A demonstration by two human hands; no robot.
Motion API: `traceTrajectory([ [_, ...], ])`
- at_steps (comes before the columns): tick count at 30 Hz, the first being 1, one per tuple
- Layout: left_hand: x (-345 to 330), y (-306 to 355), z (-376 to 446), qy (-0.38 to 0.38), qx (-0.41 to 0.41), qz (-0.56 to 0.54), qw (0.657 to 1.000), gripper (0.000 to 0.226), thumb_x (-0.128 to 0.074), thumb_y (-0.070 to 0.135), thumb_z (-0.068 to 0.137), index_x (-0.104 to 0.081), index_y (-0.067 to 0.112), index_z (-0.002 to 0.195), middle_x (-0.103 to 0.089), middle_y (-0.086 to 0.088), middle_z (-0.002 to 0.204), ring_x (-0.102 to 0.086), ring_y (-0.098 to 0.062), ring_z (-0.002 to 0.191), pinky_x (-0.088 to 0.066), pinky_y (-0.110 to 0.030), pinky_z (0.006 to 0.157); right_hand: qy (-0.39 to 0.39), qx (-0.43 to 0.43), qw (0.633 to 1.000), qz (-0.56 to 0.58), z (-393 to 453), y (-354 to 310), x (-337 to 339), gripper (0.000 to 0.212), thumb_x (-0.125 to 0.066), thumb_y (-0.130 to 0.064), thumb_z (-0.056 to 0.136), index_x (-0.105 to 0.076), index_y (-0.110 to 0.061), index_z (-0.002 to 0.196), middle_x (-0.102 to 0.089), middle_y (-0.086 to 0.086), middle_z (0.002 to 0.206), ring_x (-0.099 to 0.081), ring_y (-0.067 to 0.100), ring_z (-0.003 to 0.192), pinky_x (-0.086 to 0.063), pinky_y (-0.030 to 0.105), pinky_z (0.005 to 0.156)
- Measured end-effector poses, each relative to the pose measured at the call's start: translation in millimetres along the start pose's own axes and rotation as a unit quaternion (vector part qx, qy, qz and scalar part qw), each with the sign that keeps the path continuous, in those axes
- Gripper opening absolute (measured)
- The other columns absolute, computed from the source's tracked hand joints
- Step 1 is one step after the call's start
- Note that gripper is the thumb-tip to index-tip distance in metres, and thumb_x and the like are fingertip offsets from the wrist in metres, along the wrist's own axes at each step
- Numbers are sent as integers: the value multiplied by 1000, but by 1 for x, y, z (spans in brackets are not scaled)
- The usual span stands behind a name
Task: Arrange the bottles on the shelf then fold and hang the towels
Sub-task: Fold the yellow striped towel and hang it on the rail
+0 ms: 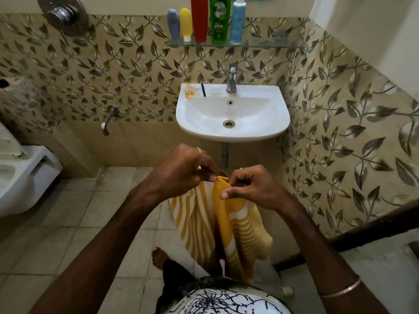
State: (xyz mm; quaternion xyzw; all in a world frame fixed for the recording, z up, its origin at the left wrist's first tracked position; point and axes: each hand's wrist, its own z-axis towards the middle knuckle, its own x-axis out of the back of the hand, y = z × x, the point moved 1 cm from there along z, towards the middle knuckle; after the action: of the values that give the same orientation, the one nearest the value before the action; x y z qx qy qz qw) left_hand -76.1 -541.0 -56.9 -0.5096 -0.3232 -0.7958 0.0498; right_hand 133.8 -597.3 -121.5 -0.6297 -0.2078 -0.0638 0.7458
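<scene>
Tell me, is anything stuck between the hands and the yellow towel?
No. Both hands already have it: the left hand and the right hand each pinch the top edge of the yellow striped towel with their fingers, and it hangs free in front of the sink. No towel rail is in view.

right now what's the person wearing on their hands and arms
Both forearms are bare, with no sleeves in view. The left hand has a gold ring on one finger. The right hand has a small ring, and a thin metal bangle circles the right wrist.
</scene>
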Motion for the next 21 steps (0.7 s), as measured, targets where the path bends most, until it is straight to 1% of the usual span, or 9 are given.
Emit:
traceTrajectory([
  [2,7,-3,-2,13,9,7,1000,14,-81,7,79,-79,16,89,-77,2,84,-68,-4,72,-58,-24,62,-17,-30,999,-6,-3,8,5,47,-84,-63,60,-77,-18,73,-73,2,74,-63,14,62,-49,38,55],
  [3,11,-6,-4,23,16,7,1000,15,-80,5,79,-79,15,89,-76,3,83,-68,-4,71,-57,-23,62,-23,-43,999,-6,-5,12,7,50,-84,-66,59,-77,-19,72,-72,3,74,-62,11,63,-48,35,56],
  [6,28,-16,-12,60,42,11,997,14,-81,5,79,-79,15,89,-75,4,81,-67,1,70,-56,-21,62,-40,-69,997,0,-12,25,12,49,-83,-71,57,-76,-24,69,-72,9,75,-62,14,65,-46,34,58],
  [10,48,-19,-20,91,69,-20,993,11,-79,7,81,-78,13,90,-74,3,81,-66,4,67,-46,-6,56,-46,-62,997,-12,-18,29,6,44,-80,-70,60,-77,-27,72,-73,6,77,-60,7,64,-44,30,59],
  [11,51,-16,-21,92,62,-15,994,11,-79,6,81,-78,12,90,-73,2,81,-66,4,68,-45,-4,56,-38,-55,998,-17,-17,27,4,40,-81,-66,62,-78,-28,76,-75,0,80,-64,6,69,-48,30,62],
  [13,55,-9,-21,93,46,5,995,9,-78,7,82,-77,11,90,-73,2,81,-65,7,68,-44,-2,57,-23,-40,999,-29,-12,25,-3,36,-81,-59,65,-80,-29,86,-76,-7,90,-69,9,82,-54,38,73],
  [16,61,-2,-19,107,32,11,994,8,-78,6,82,-78,11,89,-74,3,81,-66,3,68,-45,-3,58,-8,0,998,-63,-2,25,-14,38,-82,-57,66,-78,-36,99,-72,-7,96,-68,12,92,-54,43,82],
  [19,67,0,-17,131,33,20,991,11,-79,6,81,-77,13,89,-73,4,80,-66,5,68,-46,-5,60,-36,-15,990,-135,1,25,-22,53,-76,-74,59,-70,-52,107,-63,-8,110,-62,12,104,-54,40,87],
  [21,70,0,-17,141,42,29,989,13,-79,6,81,-77,13,92,-72,6,81,-64,11,68,-45,-2,60,-35,-32,976,-211,1,24,-28,61,-69,-81,56,-70,-49,107,-60,-11,118,-60,14,109,-52,37,89],
])
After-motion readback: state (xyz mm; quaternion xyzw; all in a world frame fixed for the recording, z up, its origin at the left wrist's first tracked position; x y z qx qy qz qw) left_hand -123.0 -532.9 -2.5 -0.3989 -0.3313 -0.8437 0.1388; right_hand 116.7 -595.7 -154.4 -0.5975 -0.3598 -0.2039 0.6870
